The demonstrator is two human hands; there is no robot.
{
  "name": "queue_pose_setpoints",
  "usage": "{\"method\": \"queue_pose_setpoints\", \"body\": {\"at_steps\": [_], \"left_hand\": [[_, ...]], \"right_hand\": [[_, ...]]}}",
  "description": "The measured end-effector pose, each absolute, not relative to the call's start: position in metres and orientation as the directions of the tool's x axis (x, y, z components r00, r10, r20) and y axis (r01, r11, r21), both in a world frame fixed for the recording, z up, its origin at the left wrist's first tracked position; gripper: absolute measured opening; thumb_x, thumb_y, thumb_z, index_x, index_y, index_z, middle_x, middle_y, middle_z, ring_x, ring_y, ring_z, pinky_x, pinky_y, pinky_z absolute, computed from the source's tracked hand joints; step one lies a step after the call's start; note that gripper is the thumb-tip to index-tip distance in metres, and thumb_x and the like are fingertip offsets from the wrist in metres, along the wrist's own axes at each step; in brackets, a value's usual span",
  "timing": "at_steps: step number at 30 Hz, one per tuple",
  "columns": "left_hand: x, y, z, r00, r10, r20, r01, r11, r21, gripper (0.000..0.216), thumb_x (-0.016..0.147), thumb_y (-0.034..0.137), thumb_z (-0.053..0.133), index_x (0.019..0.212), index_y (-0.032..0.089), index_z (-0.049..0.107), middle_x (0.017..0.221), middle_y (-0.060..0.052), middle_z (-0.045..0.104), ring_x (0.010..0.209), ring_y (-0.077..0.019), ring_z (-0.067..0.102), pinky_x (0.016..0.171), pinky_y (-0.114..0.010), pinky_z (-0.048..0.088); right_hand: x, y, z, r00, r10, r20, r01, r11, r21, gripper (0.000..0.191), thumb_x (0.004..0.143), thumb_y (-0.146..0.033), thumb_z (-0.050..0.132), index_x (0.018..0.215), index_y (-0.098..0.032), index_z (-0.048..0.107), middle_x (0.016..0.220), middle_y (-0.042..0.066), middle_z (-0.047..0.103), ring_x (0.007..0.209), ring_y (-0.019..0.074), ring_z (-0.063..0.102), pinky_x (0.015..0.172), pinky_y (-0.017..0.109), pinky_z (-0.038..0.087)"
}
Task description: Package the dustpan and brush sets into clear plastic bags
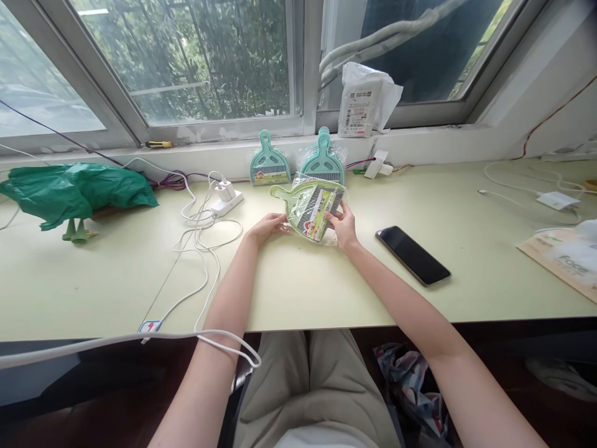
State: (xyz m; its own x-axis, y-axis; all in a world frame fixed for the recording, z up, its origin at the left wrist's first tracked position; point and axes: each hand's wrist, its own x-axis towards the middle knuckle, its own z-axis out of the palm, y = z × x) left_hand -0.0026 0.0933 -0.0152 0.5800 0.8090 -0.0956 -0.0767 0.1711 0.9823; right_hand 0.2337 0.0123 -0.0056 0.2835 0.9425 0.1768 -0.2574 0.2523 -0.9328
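A light green mini dustpan-and-brush set (310, 208) in clear plastic wrap lies tilted on the pale green desk (326, 292), held from both sides. My left hand (267, 227) pinches the wrap at its left edge. My right hand (344, 227) grips its right side, fingers curled onto the package. Two teal dustpan sets lean against the sill behind it, one (268, 163) to the left and one (323, 159) to the right.
A black phone (413, 254) lies right of my right hand. White cables and a charger on a power strip (226, 198) spread to the left. A green plastic bag (74, 190) sits far left. A white package (364, 102) stands on the sill; a paper packet (562, 258) lies far right.
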Motion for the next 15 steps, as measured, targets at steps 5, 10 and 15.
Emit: {"method": "queue_pose_setpoints", "body": {"at_steps": [5, 10, 15], "left_hand": [[-0.008, 0.1, -0.013, 0.369, 0.928, -0.054, -0.19, 0.132, 0.973, 0.036, 0.084, 0.043, 0.066, 0.097, 0.01, 0.069, 0.096, -0.017, 0.073, 0.076, -0.0216, 0.072, 0.07, -0.032, 0.057], [-0.034, 0.116, -0.011, -0.217, 0.971, -0.104, -0.416, 0.004, 0.909, 0.02, 0.092, 0.029, 0.05, 0.099, 0.013, 0.061, 0.091, -0.011, 0.073, 0.074, -0.0135, 0.07, 0.072, -0.024, 0.055], [-0.039, 0.113, -0.012, -0.545, 0.839, -0.01, -0.059, -0.027, 0.998, 0.036, 0.08, 0.01, 0.054, 0.116, 0.018, 0.052, 0.098, -0.008, 0.07, 0.085, -0.0184, 0.07, 0.078, -0.03, 0.055]], "right_hand": [[0.246, 0.017, -0.006, 0.315, 0.928, 0.198, -0.262, 0.286, -0.922, 0.104, 0.067, -0.029, 0.076, 0.152, -0.03, 0.017, 0.095, 0.001, 0.075, 0.085, 0.0193, 0.071, 0.077, 0.041, 0.06], [0.265, 0.025, -0.01, 0.423, 0.896, 0.138, -0.299, 0.282, -0.912, 0.082, 0.069, -0.021, 0.072, 0.143, -0.025, 0.036, 0.1, 0.003, 0.074, 0.089, 0.0183, 0.07, 0.081, 0.04, 0.06], [0.274, 0.031, -0.014, 0.447, 0.889, 0.101, -0.323, 0.266, -0.908, 0.049, 0.071, -0.02, 0.07, 0.118, -0.021, 0.055, 0.105, 0.006, 0.072, 0.095, 0.0184, 0.07, 0.085, 0.039, 0.059]]}}
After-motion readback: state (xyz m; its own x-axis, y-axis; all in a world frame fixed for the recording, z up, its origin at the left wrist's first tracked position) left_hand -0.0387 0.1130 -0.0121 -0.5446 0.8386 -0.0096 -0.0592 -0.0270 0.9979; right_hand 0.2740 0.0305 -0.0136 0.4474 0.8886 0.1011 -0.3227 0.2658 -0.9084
